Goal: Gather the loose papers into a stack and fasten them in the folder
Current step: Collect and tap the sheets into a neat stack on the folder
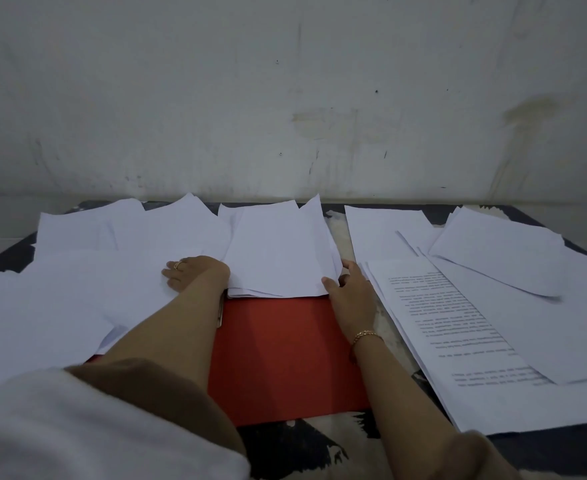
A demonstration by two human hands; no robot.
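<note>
A red folder (278, 355) lies open and flat in front of me, with a metal fastener strip (220, 308) along its left edge. A small stack of white papers (278, 254) sits at the folder's far end. My right hand (349, 296) holds that stack at its near right corner, thumb on top. My left hand (189, 271) rests on loose white sheets (87, 282) spread to the left of the stack, fingers bent. More loose sheets (492, 306), one printed with text, lie to the right.
The papers cover a dark patterned table (302, 441) that ends at a stained white wall (285, 98). A white sleeve (77, 427) fills the lower left corner.
</note>
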